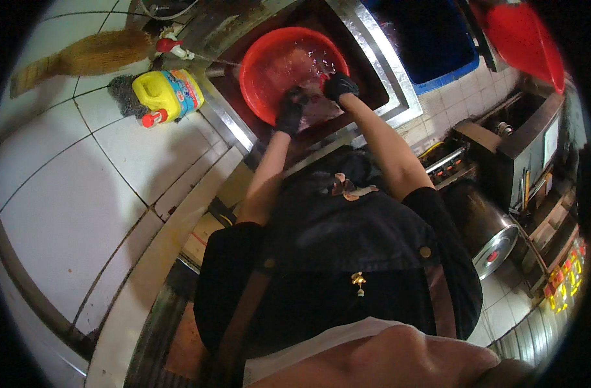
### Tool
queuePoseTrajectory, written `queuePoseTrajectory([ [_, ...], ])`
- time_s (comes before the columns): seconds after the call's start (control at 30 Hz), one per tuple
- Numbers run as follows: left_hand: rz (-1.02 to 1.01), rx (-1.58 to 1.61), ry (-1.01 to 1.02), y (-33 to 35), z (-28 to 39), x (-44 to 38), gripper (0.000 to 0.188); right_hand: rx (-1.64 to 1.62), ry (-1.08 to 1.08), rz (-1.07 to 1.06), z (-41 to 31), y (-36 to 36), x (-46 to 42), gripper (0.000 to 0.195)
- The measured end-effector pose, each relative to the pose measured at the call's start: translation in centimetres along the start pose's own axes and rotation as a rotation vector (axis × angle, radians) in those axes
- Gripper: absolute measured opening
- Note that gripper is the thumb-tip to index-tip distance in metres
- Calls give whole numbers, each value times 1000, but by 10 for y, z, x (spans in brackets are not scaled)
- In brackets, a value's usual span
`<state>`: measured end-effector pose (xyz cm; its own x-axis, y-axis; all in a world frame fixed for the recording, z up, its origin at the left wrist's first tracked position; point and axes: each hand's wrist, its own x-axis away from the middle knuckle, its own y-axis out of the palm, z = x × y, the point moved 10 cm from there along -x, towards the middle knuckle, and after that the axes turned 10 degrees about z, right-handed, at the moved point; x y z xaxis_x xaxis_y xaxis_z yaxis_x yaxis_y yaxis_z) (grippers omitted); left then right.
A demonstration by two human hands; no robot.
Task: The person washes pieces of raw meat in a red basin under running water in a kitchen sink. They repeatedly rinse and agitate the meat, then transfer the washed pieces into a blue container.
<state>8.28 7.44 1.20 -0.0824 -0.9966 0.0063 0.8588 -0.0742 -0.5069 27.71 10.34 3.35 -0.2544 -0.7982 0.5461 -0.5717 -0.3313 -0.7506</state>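
A red plastic basin (pixel 261 41) with water in it stands inside a metal sink (pixel 373 43). My left hand (pixel 290 111), in a black glove, reaches over the basin's near rim into it; its fingers are too dark and blurred to read. My right hand (pixel 340 87), also gloved in black, is at the basin's right side, beside something pale and translucent (pixel 317 109) that lies between the two hands. Something small and red shows at the right fingertips. Whether either hand grips anything cannot be told. Water runs from a tap with a red handle (pixel 168 46) at the left.
On the white tiled counter (pixel 48 194) at left stand a yellow detergent jug (pixel 152 89) with a red cap, a dark mesh scourer (pixel 123 97) and a straw brush (pixel 101 53). A blue tub (pixel 441 80) lies beyond the sink. A large metal pot (pixel 489 233) stands at right.
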Motion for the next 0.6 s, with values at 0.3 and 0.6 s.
queuePoseTrajectory([
  [0.3,-287,21,-1045,35,-178,46,49,-9,35,24,38,30,-18,48],
  [0.6,235,801,-1199,33,-102,42,44,-17,-56,72,47,34,-25,46],
])
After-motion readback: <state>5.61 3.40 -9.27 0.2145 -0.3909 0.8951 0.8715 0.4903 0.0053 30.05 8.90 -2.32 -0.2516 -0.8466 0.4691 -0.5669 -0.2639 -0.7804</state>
